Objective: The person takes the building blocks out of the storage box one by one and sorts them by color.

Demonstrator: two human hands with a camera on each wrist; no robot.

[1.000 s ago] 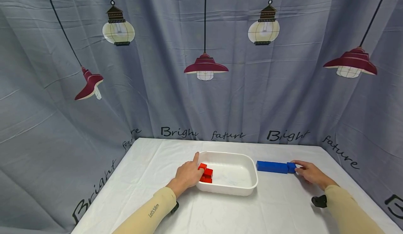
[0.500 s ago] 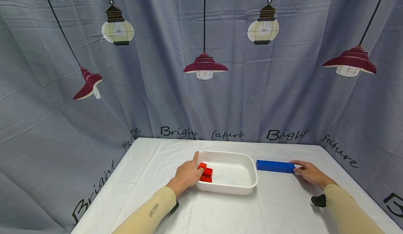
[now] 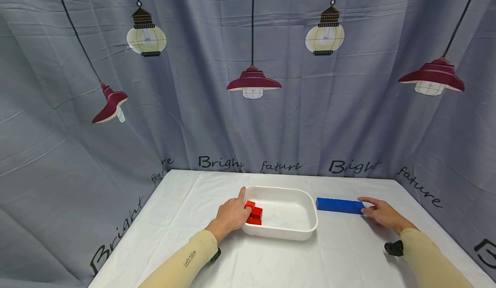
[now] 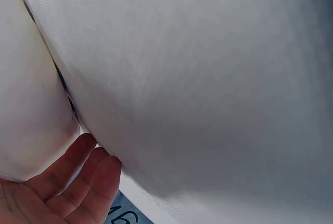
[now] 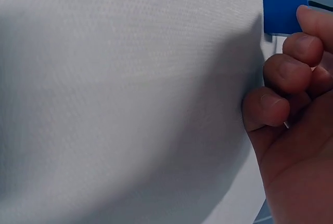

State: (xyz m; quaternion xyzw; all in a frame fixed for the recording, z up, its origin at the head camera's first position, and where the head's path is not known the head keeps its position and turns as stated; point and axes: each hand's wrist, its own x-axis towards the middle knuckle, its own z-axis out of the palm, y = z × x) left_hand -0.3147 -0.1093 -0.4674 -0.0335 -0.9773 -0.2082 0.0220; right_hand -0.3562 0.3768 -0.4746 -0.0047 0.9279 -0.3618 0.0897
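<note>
A white plastic tray [image 3: 279,233] sits mid-table, with several red blocks [image 3: 256,212] in its left end. My left hand [image 3: 231,215] holds the tray's left side, thumb over the inside and index finger along the rim. Below, the other fingers [image 4: 78,187] lie along the outside, in the left wrist view. Right of the tray, blue blocks form a straight row [image 3: 335,205]. At the row's right end my right hand [image 3: 381,214] pinches the end blue block [image 5: 286,8] between index finger and thumb. The remaining fingers [image 5: 286,73] curl beside it.
A white cloth covers the table [image 3: 329,253]. Behind and at both sides hangs a grey-blue curtain [image 3: 193,120] printed with lamps and lettering. Black wrist straps [image 3: 394,248] show at the sleeve ends.
The end blue block, offset from the row one second ago with a visible step, now lines up with it. The right hand has shifted only slightly. Left hand and tray stay put.
</note>
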